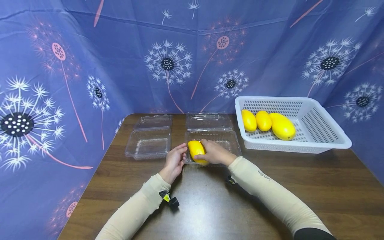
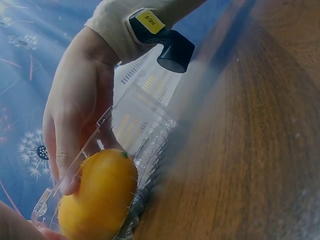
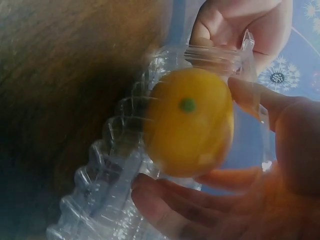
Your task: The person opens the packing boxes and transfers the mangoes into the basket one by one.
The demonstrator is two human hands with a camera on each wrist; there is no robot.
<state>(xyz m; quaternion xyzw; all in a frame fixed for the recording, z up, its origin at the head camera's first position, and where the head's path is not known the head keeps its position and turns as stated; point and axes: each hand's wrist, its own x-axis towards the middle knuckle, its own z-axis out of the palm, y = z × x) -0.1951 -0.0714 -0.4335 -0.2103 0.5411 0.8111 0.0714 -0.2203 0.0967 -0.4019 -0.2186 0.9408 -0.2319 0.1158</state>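
A yellow mango (image 1: 196, 150) with a green stem spot sits at the left end of an open clear plastic clamshell box (image 1: 231, 144). My right hand (image 1: 214, 152) reaches in from the right and grips the mango between thumb and fingers; in the right wrist view these fingers (image 3: 165, 200) lie around the mango (image 3: 190, 125). At the box's left end, my left hand (image 1: 175, 160) holds the wall with bent fingers. Only a bit of the left hand (image 2: 20, 222) shows in the left wrist view, at the lower left corner.
To the left stands a second open clear clamshell box (image 1: 150, 143). A white slotted basket (image 1: 324, 125) at the back right holds three more mangoes (image 1: 282, 126) in its left part. The brown wooden table (image 1: 210, 206) ends against a blue dandelion-patterned cloth (image 1: 192, 66).
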